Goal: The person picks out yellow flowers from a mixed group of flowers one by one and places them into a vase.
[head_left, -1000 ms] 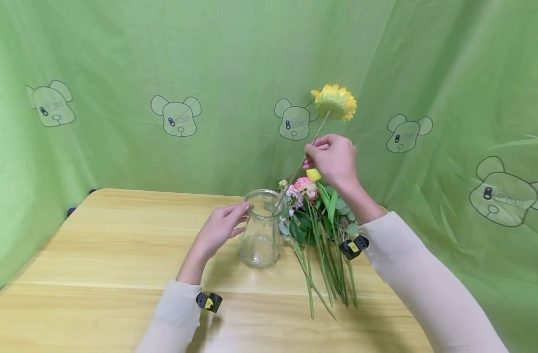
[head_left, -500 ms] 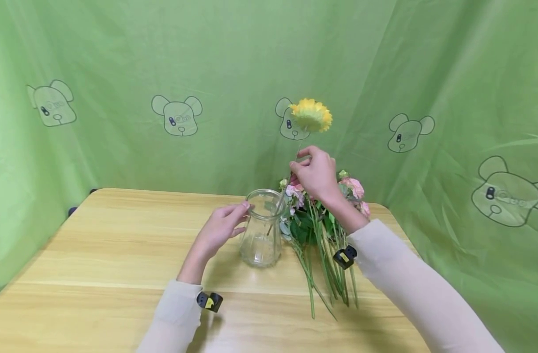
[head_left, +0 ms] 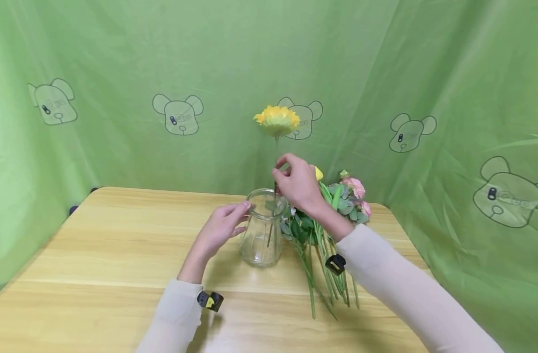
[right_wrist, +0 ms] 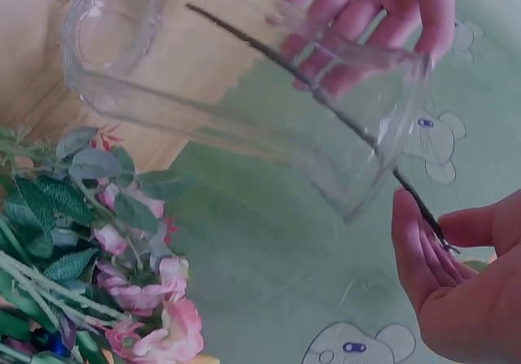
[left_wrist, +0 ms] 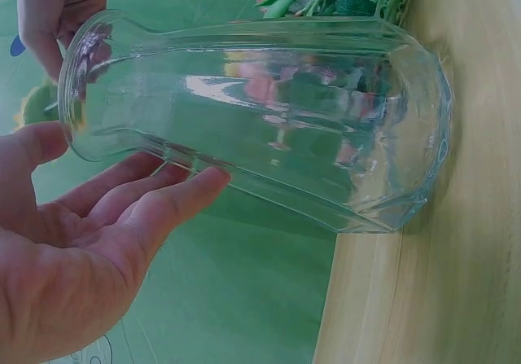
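Note:
A clear glass vase (head_left: 256, 250) stands upright on the table, with a wide rim and faceted sides. My left hand (head_left: 223, 225) rests against its left side. In the left wrist view the thumb touches the rim while fairly straight fingers lie along the glass below it. Above the mouth, my right hand (head_left: 298, 185) pinches the stem of a yellow flower (head_left: 277, 120) between thumb and fingers. That bloom points up, and its dark stem (right_wrist: 334, 110) passes through the mouth into the vase. In the head view the stem's lower end hangs above the vase bottom.
Right of the vase lies a bunch of flowers with pink blooms (head_left: 353, 187), green leaves and long green stems (head_left: 313, 282) pointing toward me. A yellow bud (head_left: 319, 173) shows behind my right hand. Green curtain (head_left: 233, 63) surrounds the wooden table (head_left: 132, 245).
My right hand has moved left and down, bringing the yellow flower from a slant to nearly upright. Its stem reaches deeper into the vase. The left hand and vase have stayed put.

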### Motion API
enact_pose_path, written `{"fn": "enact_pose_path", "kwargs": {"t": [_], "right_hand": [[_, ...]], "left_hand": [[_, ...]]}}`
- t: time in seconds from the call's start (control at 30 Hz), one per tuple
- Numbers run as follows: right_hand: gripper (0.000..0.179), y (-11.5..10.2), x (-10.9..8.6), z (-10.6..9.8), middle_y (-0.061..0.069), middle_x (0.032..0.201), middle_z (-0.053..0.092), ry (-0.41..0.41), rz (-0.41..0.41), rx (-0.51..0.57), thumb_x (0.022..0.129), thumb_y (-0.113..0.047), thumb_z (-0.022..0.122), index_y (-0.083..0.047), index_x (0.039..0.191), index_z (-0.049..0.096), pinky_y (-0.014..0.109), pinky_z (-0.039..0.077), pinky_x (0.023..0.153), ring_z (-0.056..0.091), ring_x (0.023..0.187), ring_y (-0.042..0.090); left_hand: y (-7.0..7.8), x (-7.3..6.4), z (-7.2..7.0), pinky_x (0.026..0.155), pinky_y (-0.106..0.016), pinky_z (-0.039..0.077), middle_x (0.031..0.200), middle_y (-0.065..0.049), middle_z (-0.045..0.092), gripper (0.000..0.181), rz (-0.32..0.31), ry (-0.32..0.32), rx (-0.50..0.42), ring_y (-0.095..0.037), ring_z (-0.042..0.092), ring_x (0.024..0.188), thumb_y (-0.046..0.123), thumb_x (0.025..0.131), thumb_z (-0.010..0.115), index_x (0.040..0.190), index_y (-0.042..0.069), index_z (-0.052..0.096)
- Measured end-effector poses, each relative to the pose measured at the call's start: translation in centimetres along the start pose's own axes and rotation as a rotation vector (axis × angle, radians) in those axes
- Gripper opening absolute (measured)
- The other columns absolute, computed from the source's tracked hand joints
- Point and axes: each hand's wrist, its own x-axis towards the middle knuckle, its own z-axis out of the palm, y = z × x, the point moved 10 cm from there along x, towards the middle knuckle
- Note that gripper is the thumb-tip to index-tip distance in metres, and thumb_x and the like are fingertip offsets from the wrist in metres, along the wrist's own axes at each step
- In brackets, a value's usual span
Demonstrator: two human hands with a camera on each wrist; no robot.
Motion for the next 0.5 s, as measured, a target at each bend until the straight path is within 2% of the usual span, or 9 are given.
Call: {"fn": "enact_pose_path", "kwargs": {"t": [0.1,0.27,0.5], "right_hand": [[0.016,-0.2,-0.2,0.8,0.013,0.076,0.074,-0.019,-0.013,-0.041,0.100,-0.013,0.061,-0.004,0.112,0.065,0.028,0.052,0.041,0.071,0.058,0.026],[0.013,-0.3,-0.4,1.9,0.012,0.084,0.075,-0.045,-0.026,-0.099,0.098,-0.013,0.064,-0.006,0.107,0.068,0.028,0.056,0.045,0.068,0.059,0.018],[0.013,-0.2,-0.5,2.7,0.016,0.096,0.077,-0.082,-0.024,-0.145,0.097,-0.012,0.064,-0.006,0.107,0.070,0.029,0.061,0.055,0.073,0.071,0.022]], "left_hand": [[-0.1,0.0,0.1,0.107,-0.041,0.054,0.147,-0.017,0.055,0.055,0.002,-0.002,-0.010,-0.034,0.054,0.137,0.042,0.106,0.051,0.140,0.000,0.056],[-0.2,0.1,0.1,0.108,-0.042,0.053,0.148,-0.017,0.055,0.056,0.000,-0.004,-0.012,-0.034,0.053,0.137,0.042,0.106,0.051,0.141,-0.001,0.056],[-0.2,0.2,0.0,0.108,-0.040,0.054,0.147,-0.017,0.056,0.055,-0.004,-0.008,-0.011,-0.033,0.053,0.137,0.042,0.105,0.051,0.140,-0.001,0.056]]}}
